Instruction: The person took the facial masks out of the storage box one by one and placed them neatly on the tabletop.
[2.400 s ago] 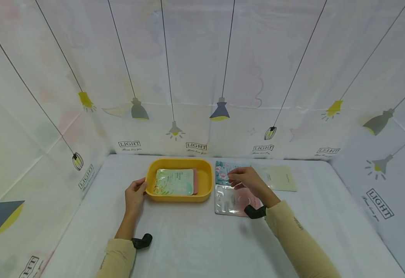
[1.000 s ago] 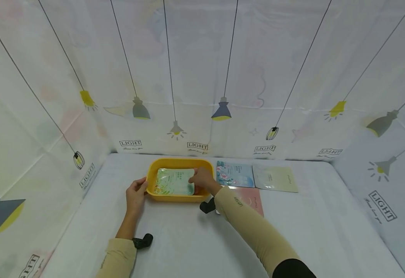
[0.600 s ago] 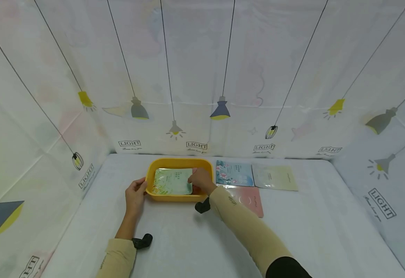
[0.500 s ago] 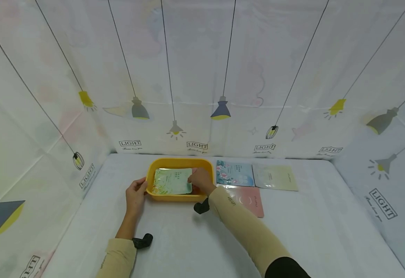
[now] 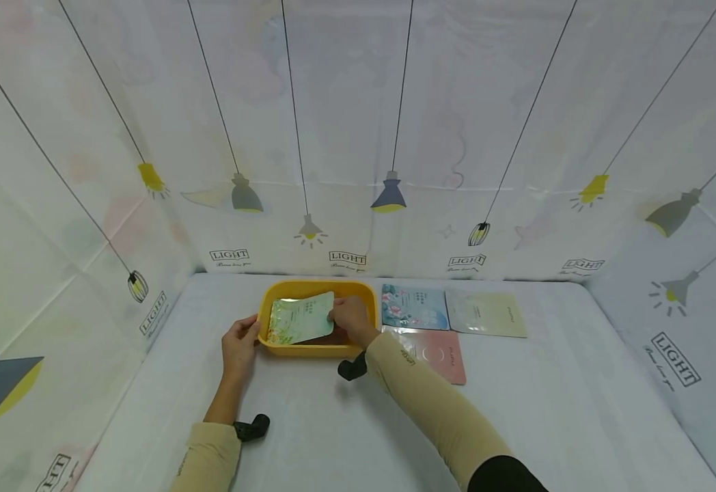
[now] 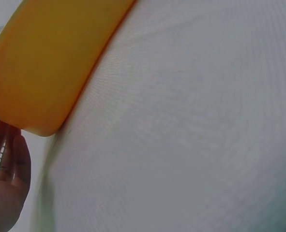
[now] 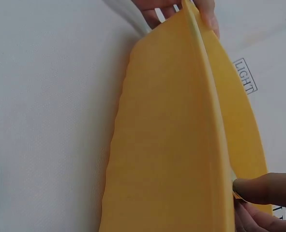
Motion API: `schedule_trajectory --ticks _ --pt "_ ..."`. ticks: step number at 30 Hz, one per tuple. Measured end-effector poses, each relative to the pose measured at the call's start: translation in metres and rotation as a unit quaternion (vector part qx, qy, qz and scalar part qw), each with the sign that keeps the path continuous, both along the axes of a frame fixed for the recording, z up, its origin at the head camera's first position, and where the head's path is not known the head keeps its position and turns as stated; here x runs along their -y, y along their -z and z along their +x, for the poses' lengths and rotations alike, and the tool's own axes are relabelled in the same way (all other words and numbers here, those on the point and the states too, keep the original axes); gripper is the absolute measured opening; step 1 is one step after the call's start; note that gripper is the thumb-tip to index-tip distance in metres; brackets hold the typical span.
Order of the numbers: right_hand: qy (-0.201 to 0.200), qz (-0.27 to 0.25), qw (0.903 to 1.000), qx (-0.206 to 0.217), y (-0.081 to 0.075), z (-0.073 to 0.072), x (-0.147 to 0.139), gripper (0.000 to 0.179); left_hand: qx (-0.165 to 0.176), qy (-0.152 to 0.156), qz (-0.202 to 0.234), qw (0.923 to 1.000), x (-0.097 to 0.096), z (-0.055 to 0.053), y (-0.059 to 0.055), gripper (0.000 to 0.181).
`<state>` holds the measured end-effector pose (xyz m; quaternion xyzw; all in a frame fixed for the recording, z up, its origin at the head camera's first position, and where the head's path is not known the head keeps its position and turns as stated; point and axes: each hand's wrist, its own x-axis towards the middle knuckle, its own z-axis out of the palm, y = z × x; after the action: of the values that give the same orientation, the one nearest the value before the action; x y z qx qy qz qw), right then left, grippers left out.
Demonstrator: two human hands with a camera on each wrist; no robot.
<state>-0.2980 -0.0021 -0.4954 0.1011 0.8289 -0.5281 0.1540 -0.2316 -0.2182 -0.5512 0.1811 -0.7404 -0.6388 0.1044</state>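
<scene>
My left hand [image 5: 239,345] holds the left end of a yellow plastic basin [image 5: 309,351]. In the right wrist view its thumb [image 7: 208,14] laps over the rim, with the fingers outside the wall. Inside the basin, my right hand [image 5: 352,318] pinches the right edge of a green floral face mask packet [image 5: 299,319] between thumb and fingers. That edge is raised and the packet tilts, its left part low in the basin. Beneath it shows a reddish-brown packet [image 5: 333,338], mostly covered. The basin walls hide most of the packets in the right wrist view.
Right of the basin lie a blue flowered packet [image 5: 415,307], a pale yellow-green packet [image 5: 487,314] and a pink packet [image 5: 438,355], the last partly behind the right sleeve [image 5: 419,389]. A white cloth covers the table [image 5: 309,424]. A lamp-printed curtain [image 5: 333,137] stands behind.
My right hand has moved left from above the loose packets into the basin and taken hold of the green packet, whose right edge has risen. The left hand has stayed on the basin.
</scene>
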Motion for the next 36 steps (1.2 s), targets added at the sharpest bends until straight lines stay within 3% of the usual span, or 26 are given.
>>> schedule_trajectory --ticks 10,18,26,36 --pt "0.005 -0.024 0.9993 0.030 0.006 -0.002 0.000 0.017 0.006 -0.003 -0.013 0.9999 -0.001 0.002 -0.002 0.032" --pt "0.004 -0.059 0.9978 0.029 0.004 -0.001 -0.003 0.019 0.004 0.000 -0.014 0.9999 0.000 0.003 -0.003 0.033" --pt "0.014 -0.116 0.9927 0.030 -0.006 0.000 -0.009 0.022 0.003 0.001 -0.010 0.9999 -0.001 0.002 -0.004 0.035" --pt "0.021 -0.126 0.9917 0.013 -0.014 -0.001 -0.021 0.023 0.004 -0.001 -0.017 0.9998 -0.001 0.002 -0.004 0.034"
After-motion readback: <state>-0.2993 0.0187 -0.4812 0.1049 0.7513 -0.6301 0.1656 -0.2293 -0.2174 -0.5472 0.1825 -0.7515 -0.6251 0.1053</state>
